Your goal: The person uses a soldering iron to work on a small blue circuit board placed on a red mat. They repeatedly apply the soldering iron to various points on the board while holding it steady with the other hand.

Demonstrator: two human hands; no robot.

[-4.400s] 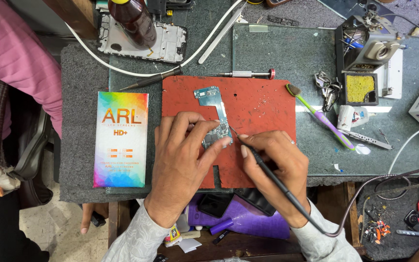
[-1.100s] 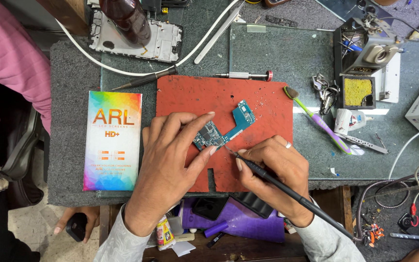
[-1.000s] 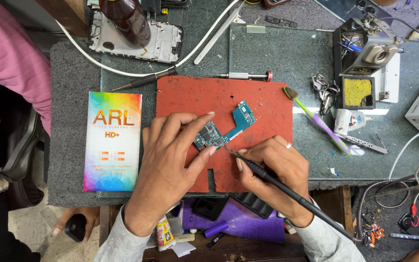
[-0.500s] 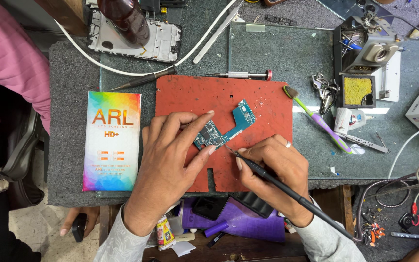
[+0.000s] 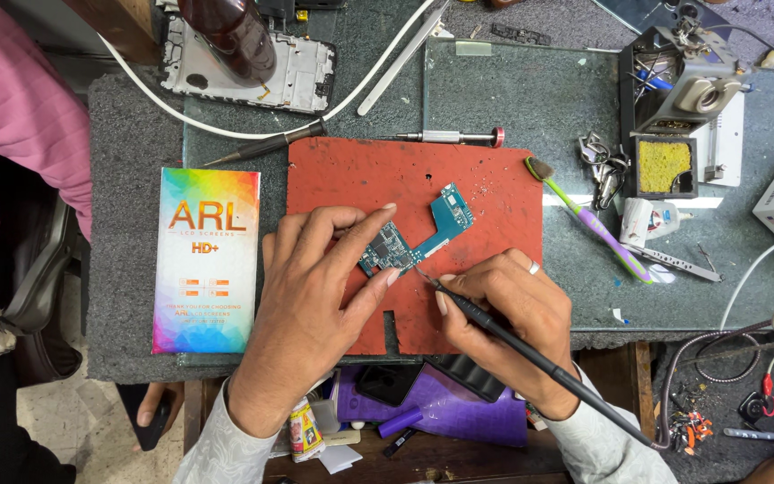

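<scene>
Over at the left lies a rainbow-coloured flat screen box (image 5: 206, 260) on the grey bench (image 5: 127, 179). Your left hand (image 5: 311, 300) pins the small teal L-shaped circuit board (image 5: 414, 240) to the red rubber work mat (image 5: 378, 175), fingertips pressed on its near end. That board looks thin, light, stiff and fragile — hold it by the bare edges, not the components. Your right hand (image 5: 508, 309) has its grip closed pen-style round the black soldering iron (image 5: 530, 354), tip at the board's lower edge. Further right — a green-and-purple toothbrush (image 5: 584, 218).
</scene>
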